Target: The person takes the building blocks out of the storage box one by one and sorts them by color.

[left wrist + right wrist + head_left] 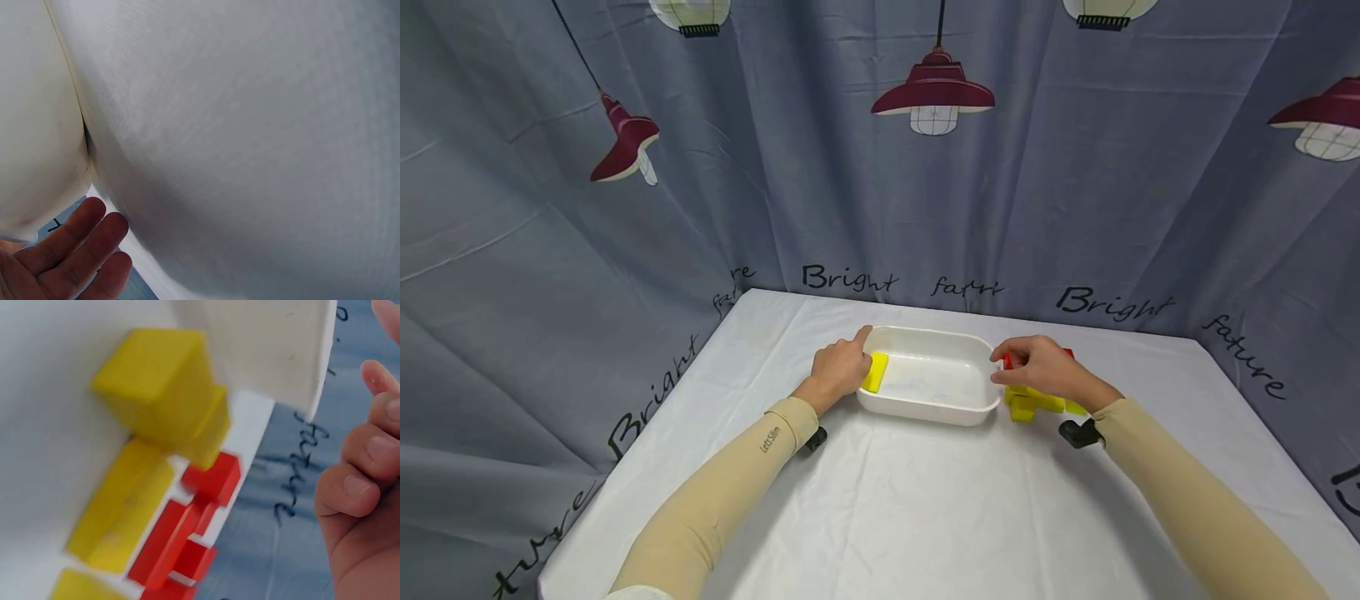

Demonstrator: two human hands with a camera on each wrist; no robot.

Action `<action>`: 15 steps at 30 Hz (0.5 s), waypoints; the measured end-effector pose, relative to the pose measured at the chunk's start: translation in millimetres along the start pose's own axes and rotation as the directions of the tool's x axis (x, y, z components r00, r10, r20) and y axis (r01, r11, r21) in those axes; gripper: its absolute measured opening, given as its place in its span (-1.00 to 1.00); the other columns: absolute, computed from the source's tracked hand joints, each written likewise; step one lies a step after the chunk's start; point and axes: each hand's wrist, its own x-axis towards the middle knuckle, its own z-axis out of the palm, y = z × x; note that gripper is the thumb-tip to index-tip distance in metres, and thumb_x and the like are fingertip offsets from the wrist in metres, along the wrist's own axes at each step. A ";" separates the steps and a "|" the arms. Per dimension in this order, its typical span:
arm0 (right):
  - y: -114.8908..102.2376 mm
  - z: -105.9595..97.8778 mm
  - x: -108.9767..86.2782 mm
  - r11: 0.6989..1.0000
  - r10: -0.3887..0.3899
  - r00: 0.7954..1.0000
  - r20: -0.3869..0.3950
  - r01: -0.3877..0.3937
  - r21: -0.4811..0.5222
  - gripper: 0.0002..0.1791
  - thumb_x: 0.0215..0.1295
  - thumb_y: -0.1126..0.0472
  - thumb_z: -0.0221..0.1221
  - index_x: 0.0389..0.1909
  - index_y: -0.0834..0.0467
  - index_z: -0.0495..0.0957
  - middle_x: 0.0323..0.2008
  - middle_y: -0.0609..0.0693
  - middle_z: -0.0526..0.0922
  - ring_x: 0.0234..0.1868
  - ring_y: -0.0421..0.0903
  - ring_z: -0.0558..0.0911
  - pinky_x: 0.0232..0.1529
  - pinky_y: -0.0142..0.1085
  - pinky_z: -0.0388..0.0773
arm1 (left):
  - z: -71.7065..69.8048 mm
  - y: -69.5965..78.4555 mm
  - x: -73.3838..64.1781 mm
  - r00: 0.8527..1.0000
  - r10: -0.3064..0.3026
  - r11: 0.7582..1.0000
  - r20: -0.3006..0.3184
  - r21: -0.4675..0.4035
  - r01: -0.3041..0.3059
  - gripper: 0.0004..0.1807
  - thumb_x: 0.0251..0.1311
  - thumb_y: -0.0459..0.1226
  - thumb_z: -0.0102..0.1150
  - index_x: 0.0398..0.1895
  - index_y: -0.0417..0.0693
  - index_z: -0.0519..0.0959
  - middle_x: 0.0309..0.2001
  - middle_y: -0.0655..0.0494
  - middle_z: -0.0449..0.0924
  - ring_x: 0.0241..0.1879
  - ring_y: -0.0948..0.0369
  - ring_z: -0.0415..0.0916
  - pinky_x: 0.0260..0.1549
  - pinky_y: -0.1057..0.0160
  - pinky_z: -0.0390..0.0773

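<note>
A white rectangular basin [934, 411] stands on the table, with a yellow block [876, 372] inside its left end. My left hand [841, 367] holds the basin's left rim. Its thumb is hidden, and in the left wrist view three fingers [84, 250] extend loosely outside the basin wall. Over the basin's right end is my right hand [1037, 367], fingers bent, thumb and forefinger apart with nothing between them. Below and beside it lie several yellow blocks [156, 381] and red blocks [165, 544], partly covered by the hand in the head view.
A white cloth [925, 517] covers the table. Behind it and along both sides hangs a grey curtain [850, 167] printed with lamps and lettering. Dark wrist devices [1080, 433] sit under the beige sleeves.
</note>
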 end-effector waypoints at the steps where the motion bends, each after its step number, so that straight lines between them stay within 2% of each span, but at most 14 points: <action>1: -3.1 0.9 3.9 1.000 -0.008 1.000 0.014 0.008 0.012 -0.58 0.14 0.01 0.45 -0.05 0.16 0.67 -0.56 -0.01 0.38 -0.49 -0.07 0.39 -0.46 -0.34 0.26 | 0.2 0.0 -0.1 1.000 -0.001 1.000 0.001 0.001 0.001 -0.37 0.46 -0.15 -0.18 0.59 0.14 0.11 -0.26 -0.04 0.70 -0.45 0.09 0.53 -0.37 0.08 0.57; 7: -16.2 7.9 25.7 0.999 -0.036 0.996 0.084 0.034 0.028 -0.48 0.10 -0.04 0.47 0.03 0.14 0.65 -0.50 0.00 0.40 -0.45 -0.04 0.39 -0.46 -0.32 0.26 | 1.7 1.4 0.4 1.000 -0.003 1.000 -0.002 0.000 0.003 -0.36 0.44 -0.16 -0.18 0.58 0.15 0.12 -0.44 0.02 0.60 -0.47 0.09 0.52 -0.39 0.09 0.54; 12: -27.5 12.2 41.4 0.997 -0.070 0.990 0.127 0.066 0.032 -0.51 0.13 -0.02 0.45 0.04 0.10 0.65 -0.49 0.01 0.45 -0.41 -0.04 0.42 -0.40 -0.30 0.31 | 2.6 1.0 0.7 1.000 -0.007 1.000 -0.006 -0.002 0.007 -0.37 0.44 -0.16 -0.18 0.58 0.15 0.12 -0.38 0.01 0.64 -0.47 0.09 0.52 -0.38 0.09 0.54; 15: -33.0 13.9 50.7 0.997 -0.071 0.987 0.143 0.066 0.041 -0.57 0.14 0.00 0.45 0.03 0.02 0.66 -0.48 0.02 0.47 -0.46 -0.05 0.41 -0.44 -0.30 0.32 | 2.1 0.1 0.4 1.000 -0.011 1.000 -0.006 -0.002 0.011 -0.37 0.44 -0.15 -0.18 0.58 0.16 0.12 -0.35 0.00 0.65 -0.46 0.09 0.52 -0.37 0.09 0.54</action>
